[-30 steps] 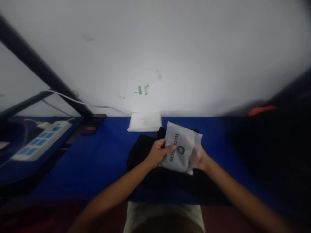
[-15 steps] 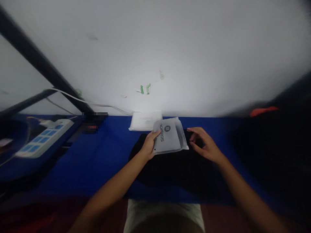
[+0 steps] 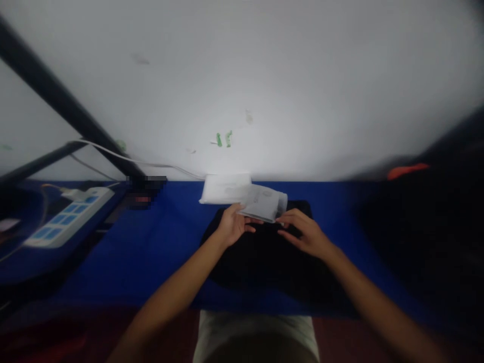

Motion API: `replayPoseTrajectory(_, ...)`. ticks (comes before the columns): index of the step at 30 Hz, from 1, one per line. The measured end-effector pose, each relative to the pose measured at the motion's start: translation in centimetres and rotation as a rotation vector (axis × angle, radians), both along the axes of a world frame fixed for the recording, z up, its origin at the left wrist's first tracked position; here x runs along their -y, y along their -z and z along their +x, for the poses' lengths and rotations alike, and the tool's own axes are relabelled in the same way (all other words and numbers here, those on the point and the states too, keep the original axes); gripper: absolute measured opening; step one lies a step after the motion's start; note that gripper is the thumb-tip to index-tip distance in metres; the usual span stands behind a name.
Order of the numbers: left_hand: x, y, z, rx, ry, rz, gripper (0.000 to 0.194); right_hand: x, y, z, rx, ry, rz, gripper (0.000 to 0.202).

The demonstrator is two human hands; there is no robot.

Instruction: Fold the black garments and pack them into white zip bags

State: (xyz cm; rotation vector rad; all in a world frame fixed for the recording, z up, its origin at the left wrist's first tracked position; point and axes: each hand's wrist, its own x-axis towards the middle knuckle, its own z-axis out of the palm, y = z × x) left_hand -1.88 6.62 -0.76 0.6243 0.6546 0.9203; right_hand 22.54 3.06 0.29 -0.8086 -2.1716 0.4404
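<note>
A translucent plastic pouch [image 3: 260, 201] with faint dark print is tilted above a black item [image 3: 260, 257] on the blue surface. My left hand [image 3: 232, 226] grips the pouch at its left edge, thumb on top and fingers underneath. At the pouch's lower right corner is my right hand [image 3: 300, 232], its fingers apart and the fingertips at the corner; whether they pinch it is too blurred to tell. Behind the pouch, a white flat packet [image 3: 223, 188] lies against the wall.
A white power strip [image 3: 70, 217] with blue sockets and a plug lies at the left. Dark metal bars [image 3: 56, 91] rise there, and a white cable runs along the wall [image 3: 302, 91]. An orange thing [image 3: 408, 171] shows on a dark mass at right.
The pouch has tipped so its printed face looks flatter and foreshortened. My left fingers now show beneath it. My right hand has moved left and slightly down to the pouch's corner.
</note>
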Motion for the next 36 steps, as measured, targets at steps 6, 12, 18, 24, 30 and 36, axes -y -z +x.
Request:
replayPoseTrajectory(6, -0.4, 0.3, -0.1, 0.002, -0.059, -0.025, 0.037, -1.2, 0.9, 0.6, -0.058, 0.140, 0.056, 0.016)
replayPoseTrajectory(12, 1.0, -0.3, 1.3, -0.039, 0.032, 0.118, 0.044, -0.8, 1.8, -0.1, -0.042, 0.240, 0.171, 0.015)
replayPoseTrajectory(18, 3.0, -0.4, 2.6, -0.411, 0.224, 0.198, 0.046, -0.4, 2.1, -1.7, 0.246, 0.078, 0.135, 0.019)
replayPoseTrajectory(24, 3.1, -0.2, 2.6, -0.346, 0.146, 0.149, 0.038, -0.4, 1.7, -2.1, 0.175, -0.035, 0.136, 0.024)
replayPoseTrajectory(30, 3.3, -0.3, 3.2, -0.275, 0.016, 0.120, 0.031, -0.5, 2.2, -1.8, 0.127, 0.056, 0.172, 0.027)
replayPoseTrajectory(36, 3.2, -1.6, 2.7, -0.189, -0.055, 0.176, 0.032, -2.3, 2.5, 0.7, 0.285, 0.302, 0.330, 0.029)
